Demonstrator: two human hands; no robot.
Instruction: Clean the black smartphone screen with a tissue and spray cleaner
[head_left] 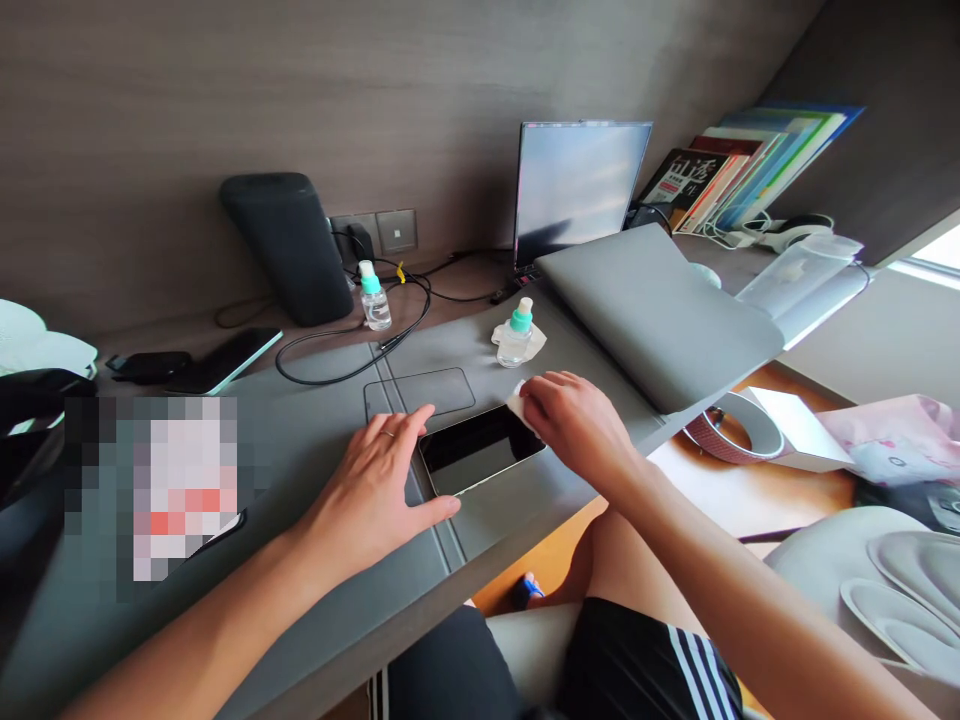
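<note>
A single head-worn camera looks forward and down from above the near side of the table (pixel 420 610), close over its top; the wide view runs from the lap (pixel 450 660), nearest, to the far wall (pixel 420 90).

- Left hand (pixel 386 475) at the phone's (pixel 480 455) left end
- Right hand (pixel 574 410) holding white tissue (pixel 515 403) at its far right corner
- Spray bottle (pixel 515 342) beyond the phone

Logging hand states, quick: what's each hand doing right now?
Left hand: open, fingers spread at the left end of a black rectangular glass-fronted phone.
Right hand: closed, holding a small white cloth-like wipe.
</note>
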